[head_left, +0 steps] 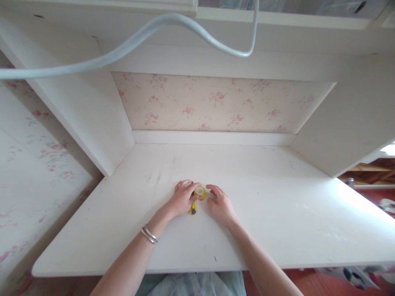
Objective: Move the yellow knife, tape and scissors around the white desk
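Observation:
A small roll of yellowish clear tape is on the white desk in front of me. My left hand has its thumb and index finger closed on the left side of the roll. Under that hand lies a yellow and black utility knife, its middle hidden by my fingers and its dark ends showing. Just right of the tape, my right hand is held with thumb and fingers apart, curved toward the roll but not visibly gripping it. Two silver bangles circle my left wrist.
The white desk top runs back to a floral-papered panel, with white side walls left and right. A thick pale cable hangs across the top of the view. A dark short mark is near the front edge.

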A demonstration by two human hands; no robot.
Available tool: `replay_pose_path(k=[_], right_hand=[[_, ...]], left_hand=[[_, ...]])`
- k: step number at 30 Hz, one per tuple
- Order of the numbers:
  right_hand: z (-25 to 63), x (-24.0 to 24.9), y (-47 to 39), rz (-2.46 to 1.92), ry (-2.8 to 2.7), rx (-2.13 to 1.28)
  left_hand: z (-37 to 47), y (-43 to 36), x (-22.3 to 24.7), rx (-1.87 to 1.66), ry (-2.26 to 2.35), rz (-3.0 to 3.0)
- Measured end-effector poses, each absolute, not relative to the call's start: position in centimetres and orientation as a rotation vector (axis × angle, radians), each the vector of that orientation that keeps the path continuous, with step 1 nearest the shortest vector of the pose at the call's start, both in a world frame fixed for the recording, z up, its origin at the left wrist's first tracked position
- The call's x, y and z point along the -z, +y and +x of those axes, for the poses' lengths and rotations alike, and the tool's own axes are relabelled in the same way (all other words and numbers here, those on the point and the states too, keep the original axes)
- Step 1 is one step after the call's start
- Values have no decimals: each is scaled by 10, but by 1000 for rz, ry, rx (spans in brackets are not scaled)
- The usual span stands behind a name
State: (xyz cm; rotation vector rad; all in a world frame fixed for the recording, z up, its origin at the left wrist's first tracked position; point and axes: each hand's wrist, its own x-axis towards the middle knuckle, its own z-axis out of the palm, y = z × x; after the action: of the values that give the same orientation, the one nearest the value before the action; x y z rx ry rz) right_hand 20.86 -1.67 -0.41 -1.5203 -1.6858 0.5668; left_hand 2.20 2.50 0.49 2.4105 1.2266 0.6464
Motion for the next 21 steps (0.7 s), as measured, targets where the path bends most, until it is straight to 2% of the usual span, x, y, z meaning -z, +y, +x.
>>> replay_pose_path(k=[5,12,21], right_hand=[[208,4,-16,-1522,-1774,-509],[205,1,-18,-1491,-1911,-410],[205,4,-17,-1466,-1883,-395]], left_hand=[[22,24,-7,-620,1178,2389],[8,24,-9,-1054,1312,2241],[3,17,-1,-1053,1380,2210]])
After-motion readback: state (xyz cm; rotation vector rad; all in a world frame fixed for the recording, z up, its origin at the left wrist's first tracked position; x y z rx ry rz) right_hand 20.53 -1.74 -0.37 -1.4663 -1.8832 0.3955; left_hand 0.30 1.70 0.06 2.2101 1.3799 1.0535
